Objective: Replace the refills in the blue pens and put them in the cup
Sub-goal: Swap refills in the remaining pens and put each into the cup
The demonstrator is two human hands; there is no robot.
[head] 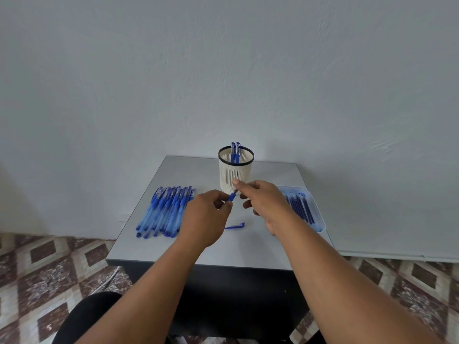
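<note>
A blue pen (pixel 232 196) is held between both hands just in front of the white slotted cup (pixel 236 171). My left hand (pixel 207 214) grips its lower barrel, and my right hand (pixel 260 198) pinches its upper tip end. Two blue pens (pixel 235 151) stand in the cup. A row of several blue pens (pixel 166 211) lies on the table's left side. Several dark blue refills (pixel 301 207) lie in a clear blue tray (pixel 320 219) on the right. A blue pen cap (pixel 234 225) rests on the table between my wrists.
The small grey table (pixel 248 249) stands against a pale wall. Patterned floor tiles (pixel 49 269) lie on both sides of it. A white cable (pixel 109 279) hangs below the left front corner.
</note>
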